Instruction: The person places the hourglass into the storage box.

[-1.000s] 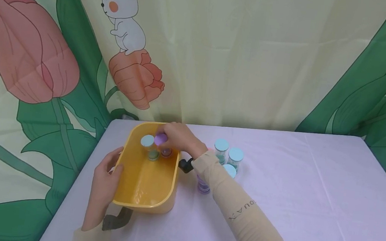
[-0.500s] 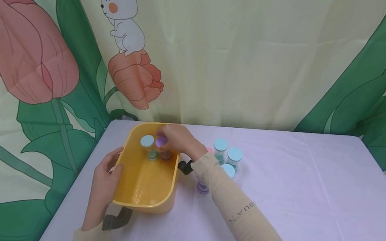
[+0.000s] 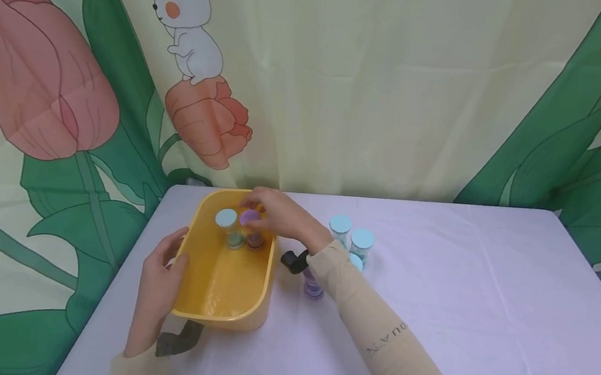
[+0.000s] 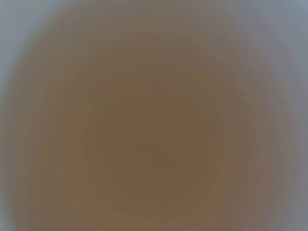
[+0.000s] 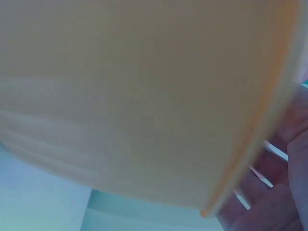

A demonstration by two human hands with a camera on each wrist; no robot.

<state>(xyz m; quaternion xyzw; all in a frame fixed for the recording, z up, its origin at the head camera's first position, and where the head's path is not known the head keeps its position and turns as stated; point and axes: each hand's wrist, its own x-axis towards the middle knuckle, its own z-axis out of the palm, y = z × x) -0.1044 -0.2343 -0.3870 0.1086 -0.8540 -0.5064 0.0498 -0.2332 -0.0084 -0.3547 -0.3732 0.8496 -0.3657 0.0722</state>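
My left hand [image 3: 161,283] grips the left rim of a yellow plastic bin [image 3: 220,292], thumb inside and fingers outside. Over the bin's far right part is my right hand [image 3: 284,213], its fingers spread around a purple lid [image 3: 250,218] that shows between them. That lid tops a small clear jar [image 3: 255,241] standing on the bin floor. Beside it, to the left, stands another clear jar with a pale blue lid [image 3: 226,218] and something greenish at its bottom. In the right wrist view the bin wall [image 5: 144,96] hides the jars, and parted fingers [image 5: 269,192] show past its edge.
Right of the bin stand several more small clear jars, with pale blue lids [image 3: 363,239], and a purple one [image 3: 314,288], partly behind the right sleeve [image 3: 374,323]. A white cloth [image 3: 461,278] covers the table. A printed curtain [image 3: 370,97] hangs behind.
The fingers of my right hand have loosened around the purple lid, which shows more fully now. The hand has shifted slightly right and up from it. My left hand keeps its place on the bin.
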